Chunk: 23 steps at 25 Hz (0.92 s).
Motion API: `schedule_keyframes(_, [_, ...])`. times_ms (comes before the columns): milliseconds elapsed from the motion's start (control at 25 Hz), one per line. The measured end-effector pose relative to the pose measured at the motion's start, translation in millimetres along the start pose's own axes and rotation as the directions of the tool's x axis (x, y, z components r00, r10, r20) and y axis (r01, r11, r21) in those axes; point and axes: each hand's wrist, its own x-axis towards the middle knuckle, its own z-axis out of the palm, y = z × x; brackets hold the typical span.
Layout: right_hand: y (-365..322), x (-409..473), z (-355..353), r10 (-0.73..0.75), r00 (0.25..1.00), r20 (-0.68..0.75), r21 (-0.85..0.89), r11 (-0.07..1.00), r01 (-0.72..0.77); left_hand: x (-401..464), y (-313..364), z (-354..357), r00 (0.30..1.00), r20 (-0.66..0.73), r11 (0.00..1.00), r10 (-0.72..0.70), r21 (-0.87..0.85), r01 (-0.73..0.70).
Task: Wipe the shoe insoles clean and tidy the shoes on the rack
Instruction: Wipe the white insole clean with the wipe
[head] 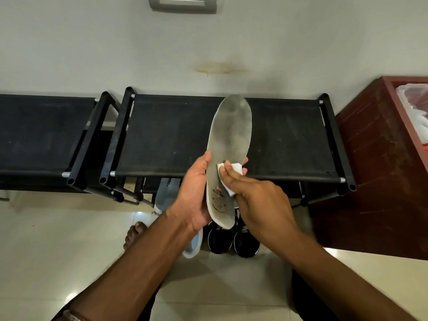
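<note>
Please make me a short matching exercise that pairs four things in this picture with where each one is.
Things:
1. insole
2. white wipe
3. black shoes
4. shoe rack

Places:
A. on the floor, below the hands
B. against the wall
C. held by its heel end in the left hand
D. pressed on the insole by the right hand

Pairs: 1-C, 2-D, 3-A, 4-B

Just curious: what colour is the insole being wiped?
Pale grey with darker smudges, white-edged; the insole shows best in the head view.
</note>
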Motion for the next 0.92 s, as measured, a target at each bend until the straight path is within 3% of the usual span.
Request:
schedule_keyframes(160, [-30.1,-26.1,9.0,-0.161,0.980,0.114,0.406,0.908,0.102,4.9,15.6,-11.6,0.996,-0.032,0.995,0.084,0.056,-0.082])
schedule_keyframes(200, [-29.0,-27.9,8.6,-0.173,0.978,0.113,0.385,0.915,0.118,5.6,16.9,-12.5,0.996,-0.033,0.995,0.088,0.057,-0.086])
schedule_keyframes(280, [-17.8,-19.5,4.6,-0.163,0.986,0.022,0.100,0.982,0.160,3.3,13.2,-8.2,0.997,-0.044,0.998,0.058,0.041,-0.056])
schedule_keyframes(320, [-11.9,-12.2,-0.2,-0.124,0.992,-0.003,-0.044,0.991,0.124,2.1,8.9,-4.7,0.998,-0.048,0.999,0.038,0.028,-0.037])
schedule_keyframes(400, [-6.7,-2.9,-2.2,-0.032,0.999,0.028,-0.128,0.991,0.035,1.0,2.8,0.2,0.998,-0.058,1.000,0.018,0.003,-0.017])
schedule_keyframes(440, [-8.4,-3.2,0.4,-0.030,0.999,0.037,-0.085,0.996,0.033,1.2,3.6,0.2,0.997,-0.070,1.000,0.020,-0.015,-0.021])
schedule_keyframes(520, [-19.7,-10.8,5.2,-0.045,0.998,0.035,0.196,0.980,0.038,2.9,9.5,-2.8,0.995,-0.087,0.998,0.051,-0.025,-0.054])
schedule_keyframes(640, [-40.6,-24.0,1.7,-0.049,0.984,0.170,0.687,0.722,-0.082,6.9,13.9,-8.5,0.985,-0.101,0.990,0.138,-0.010,-0.140])
schedule_keyframes(680, [-41.1,-25.8,0.0,-0.035,0.976,0.213,0.761,0.633,-0.144,7.2,12.1,-7.9,0.983,-0.103,0.988,0.151,-0.006,-0.152])
schedule_keyframes(720, [-39.1,-25.9,-0.7,-0.043,0.978,0.202,0.778,0.614,-0.134,7.5,10.8,-6.3,0.982,-0.106,0.987,0.159,-0.002,-0.160])
schedule_keyframes(800, [-33.5,-26.2,1.8,-0.093,0.991,0.092,0.626,0.780,0.015,7.5,12.2,-6.3,0.979,-0.113,0.985,0.167,-0.030,-0.171])
schedule_keyframes(880, [-20.9,-24.2,5.4,-0.169,0.985,0.027,0.244,0.957,0.157,6.1,16.7,-9.7,0.979,-0.106,0.982,0.175,-0.053,-0.181])
schedule_keyframes(920, [-14.3,-22.4,6.7,-0.197,0.980,0.010,0.031,0.980,0.197,5.2,19.4,-11.6,0.978,-0.108,0.981,0.180,-0.056,-0.187])
